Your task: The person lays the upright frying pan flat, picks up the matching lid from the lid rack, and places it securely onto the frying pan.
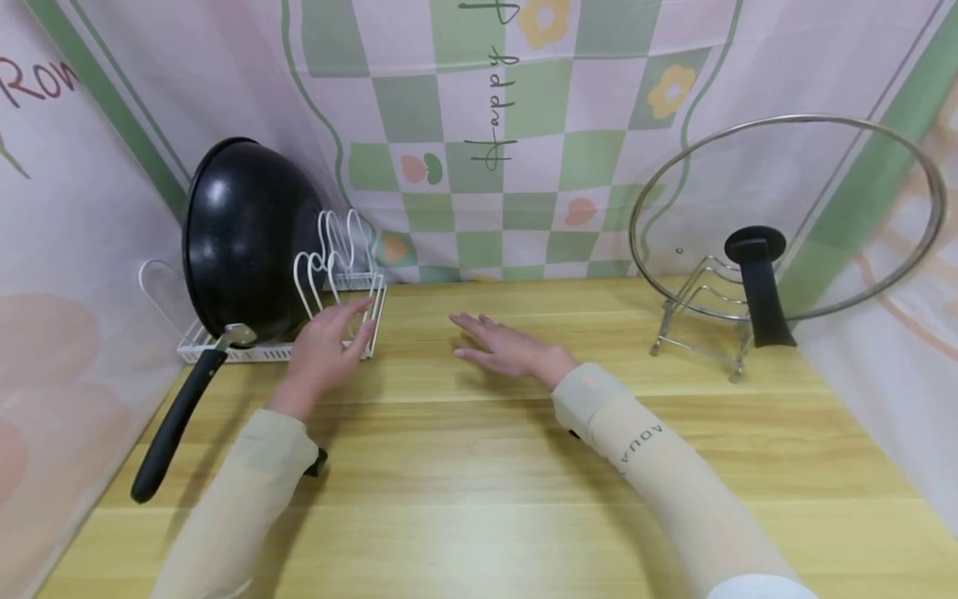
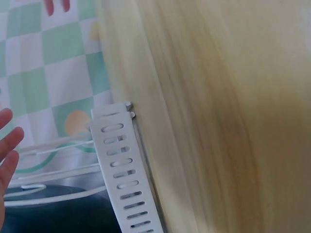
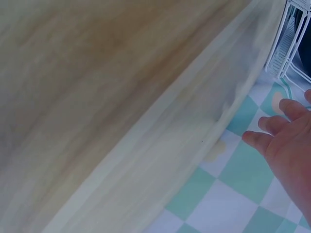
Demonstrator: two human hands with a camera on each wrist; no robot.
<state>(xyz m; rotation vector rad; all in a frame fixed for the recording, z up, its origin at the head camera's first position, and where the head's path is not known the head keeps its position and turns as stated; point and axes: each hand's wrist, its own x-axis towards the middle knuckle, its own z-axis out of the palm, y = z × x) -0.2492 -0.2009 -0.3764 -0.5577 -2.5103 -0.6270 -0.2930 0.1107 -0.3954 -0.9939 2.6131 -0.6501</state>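
Note:
A black wok stands on its side in a white wire rack at the back left, its black handle slanting down toward the front. My left hand hovers in front of the rack's right end with fingers spread and nothing in them. In the left wrist view, the slotted front bar of the rack shows beside those fingertips. Over the middle of the table my right hand reaches leftward, fingers extended and holding nothing. The right wrist view shows its fingers apart, with the rack beyond.
A large glass lid with a black handle leans upright in a small metal stand at the right. Behind the wooden table hangs a green-checked cloth; more printed cloth lines both sides.

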